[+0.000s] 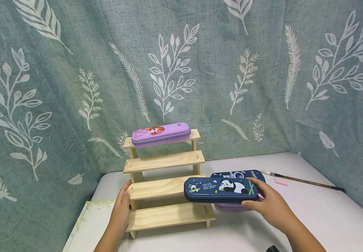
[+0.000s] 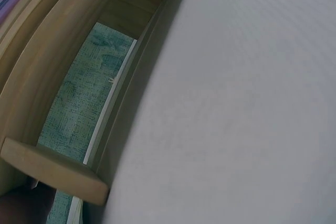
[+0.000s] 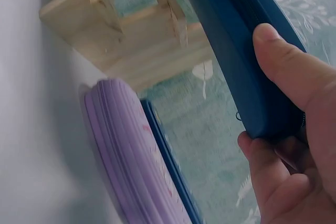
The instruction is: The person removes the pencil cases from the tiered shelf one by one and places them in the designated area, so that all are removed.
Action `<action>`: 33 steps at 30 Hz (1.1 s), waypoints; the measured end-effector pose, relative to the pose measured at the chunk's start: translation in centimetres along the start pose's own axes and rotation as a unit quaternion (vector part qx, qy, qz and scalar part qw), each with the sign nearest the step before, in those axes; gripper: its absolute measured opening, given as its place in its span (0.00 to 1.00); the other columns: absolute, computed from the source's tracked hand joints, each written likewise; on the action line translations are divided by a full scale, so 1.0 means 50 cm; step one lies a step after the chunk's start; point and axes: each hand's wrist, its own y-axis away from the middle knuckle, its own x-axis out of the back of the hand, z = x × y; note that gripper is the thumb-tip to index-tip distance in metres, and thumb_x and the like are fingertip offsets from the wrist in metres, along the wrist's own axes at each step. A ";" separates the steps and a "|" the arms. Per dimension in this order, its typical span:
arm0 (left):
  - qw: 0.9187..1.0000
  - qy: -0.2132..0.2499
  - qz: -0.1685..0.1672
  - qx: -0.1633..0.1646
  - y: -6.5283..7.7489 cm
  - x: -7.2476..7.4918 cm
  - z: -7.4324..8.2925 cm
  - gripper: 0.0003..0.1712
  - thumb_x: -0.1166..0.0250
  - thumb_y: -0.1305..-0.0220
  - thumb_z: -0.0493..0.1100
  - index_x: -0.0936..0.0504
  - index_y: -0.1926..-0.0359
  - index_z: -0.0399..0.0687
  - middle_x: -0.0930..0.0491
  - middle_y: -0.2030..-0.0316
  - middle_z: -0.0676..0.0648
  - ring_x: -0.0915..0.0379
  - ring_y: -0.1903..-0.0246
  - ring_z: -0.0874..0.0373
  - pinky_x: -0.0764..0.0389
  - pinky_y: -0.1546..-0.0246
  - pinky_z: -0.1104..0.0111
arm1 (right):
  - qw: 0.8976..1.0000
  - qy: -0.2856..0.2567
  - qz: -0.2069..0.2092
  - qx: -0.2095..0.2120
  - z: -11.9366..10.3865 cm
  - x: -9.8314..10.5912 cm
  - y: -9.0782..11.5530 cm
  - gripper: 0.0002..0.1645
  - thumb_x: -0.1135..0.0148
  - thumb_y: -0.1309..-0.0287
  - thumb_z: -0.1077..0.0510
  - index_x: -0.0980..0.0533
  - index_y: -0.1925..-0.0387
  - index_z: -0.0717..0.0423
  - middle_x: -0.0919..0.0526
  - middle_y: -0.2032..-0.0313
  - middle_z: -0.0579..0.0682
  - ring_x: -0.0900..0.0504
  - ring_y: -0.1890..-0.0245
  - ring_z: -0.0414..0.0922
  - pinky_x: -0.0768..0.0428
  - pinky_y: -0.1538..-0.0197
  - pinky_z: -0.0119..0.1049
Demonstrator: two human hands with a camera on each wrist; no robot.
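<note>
My right hand grips the right end of a dark blue pencil case with a panda on its lid. In the right wrist view the thumb lies along the case's zip side and the fingers are curled under its end. The case is held up in front of the right side of a four-tier wooden display rack. My left hand holds the rack's left side at the lower tiers; its far fingers are hidden. On the top tier lies a purple pencil case with a red-haired cartoon figure.
Right of the rack, behind the held case, lie another dark blue case and a lilac case. Farther right are a long brush and a pink eraser. A dark object shows at the bottom edge. Leaf-patterned cloth surrounds the table.
</note>
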 end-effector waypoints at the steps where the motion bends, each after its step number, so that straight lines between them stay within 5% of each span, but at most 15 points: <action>1: 1.000 -0.001 0.000 0.000 0.000 0.000 0.000 0.32 0.69 0.13 0.57 0.51 0.16 0.60 0.57 0.16 0.45 0.68 0.17 0.39 0.60 0.21 0.34 | 1.000 -0.002 0.001 0.000 0.005 0.004 0.002 0.58 0.20 0.47 0.40 0.38 0.22 0.51 0.32 0.27 0.68 0.26 0.31 0.67 0.14 0.44 0.36; 6: 1.000 -0.009 0.003 0.000 -0.001 0.000 -0.001 0.32 0.69 0.14 0.59 0.50 0.16 0.62 0.57 0.16 0.46 0.67 0.17 0.39 0.60 0.21 0.34 | 1.000 0.018 0.010 -0.004 0.024 0.016 0.008 0.58 0.19 0.47 0.41 0.38 0.22 0.55 0.31 0.28 0.71 0.26 0.32 0.68 0.17 0.45 0.32; 13: 1.000 -0.012 0.006 0.001 0.001 0.001 -0.002 0.32 0.69 0.14 0.59 0.49 0.16 0.63 0.57 0.16 0.46 0.68 0.17 0.39 0.60 0.21 0.34 | 0.999 0.044 0.006 -0.029 0.037 0.023 0.014 0.60 0.21 0.47 0.37 0.39 0.21 0.54 0.34 0.27 0.73 0.30 0.29 0.71 0.17 0.40 0.43; 21: 1.000 -0.008 0.001 -0.001 0.000 0.000 -0.002 0.33 0.69 0.15 0.61 0.51 0.16 0.62 0.57 0.16 0.47 0.67 0.17 0.40 0.59 0.21 0.35 | 0.999 0.019 0.008 -0.034 0.053 0.043 0.022 0.59 0.20 0.45 0.41 0.40 0.20 0.55 0.37 0.26 0.74 0.30 0.28 0.67 0.21 0.50 0.20; 29: 1.000 0.001 0.004 0.007 -0.006 -0.003 -0.006 0.33 0.69 0.14 0.61 0.51 0.16 0.63 0.54 0.16 0.48 0.63 0.17 0.42 0.55 0.20 0.37 | 0.999 0.021 -0.001 -0.048 0.086 0.071 0.031 0.59 0.22 0.42 0.44 0.43 0.19 0.56 0.41 0.24 0.74 0.37 0.26 0.71 0.19 0.49 0.23; 33: 1.000 0.003 0.005 0.006 -0.005 -0.002 -0.006 0.33 0.69 0.14 0.61 0.50 0.16 0.63 0.54 0.16 0.48 0.63 0.17 0.42 0.55 0.20 0.37 | 0.998 0.017 -0.002 -0.055 0.099 0.082 0.036 0.57 0.22 0.41 0.45 0.42 0.19 0.55 0.41 0.23 0.72 0.32 0.27 0.64 0.17 0.50 0.24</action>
